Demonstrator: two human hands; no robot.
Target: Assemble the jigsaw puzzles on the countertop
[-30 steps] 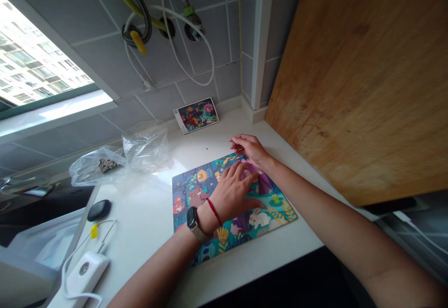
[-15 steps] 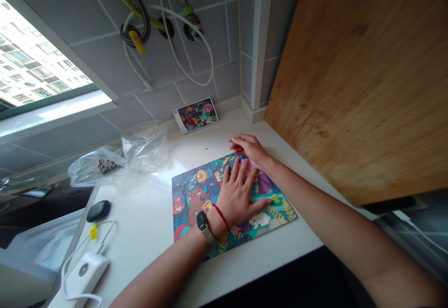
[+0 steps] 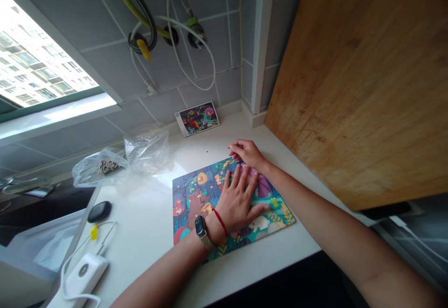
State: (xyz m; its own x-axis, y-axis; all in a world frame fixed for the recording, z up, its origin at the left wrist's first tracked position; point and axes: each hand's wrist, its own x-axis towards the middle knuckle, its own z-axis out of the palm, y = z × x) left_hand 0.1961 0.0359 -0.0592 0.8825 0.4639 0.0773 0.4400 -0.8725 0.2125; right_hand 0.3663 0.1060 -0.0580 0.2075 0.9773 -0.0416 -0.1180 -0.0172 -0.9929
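Note:
A colourful jigsaw puzzle (image 3: pixel 196 196) lies flat on the white counter, its pieces joined into a rectangle. My left hand (image 3: pixel 236 203) rests palm down on it, fingers spread and holding nothing; a watch and a red string are round that wrist. At the puzzle's far edge, my right hand (image 3: pixel 248 154) is held on its side with the fingers curled. Whether a small thing is between those fingers cannot be made out. A picture card (image 3: pixel 199 118) with a similar scene leans against the wall behind.
Clear plastic bags (image 3: pixel 140 156) lie at the back left, with a black oval object (image 3: pixel 99 211) and a white power strip (image 3: pixel 87 277) nearer. A wooden board (image 3: pixel 364 84) stands on the right. Cables and hoses hang on the tiled wall (image 3: pixel 119 79).
The view has shifted slightly. The fingers of my right hand have curled in a little more at the puzzle's far edge. My left hand stays spread on the puzzle.

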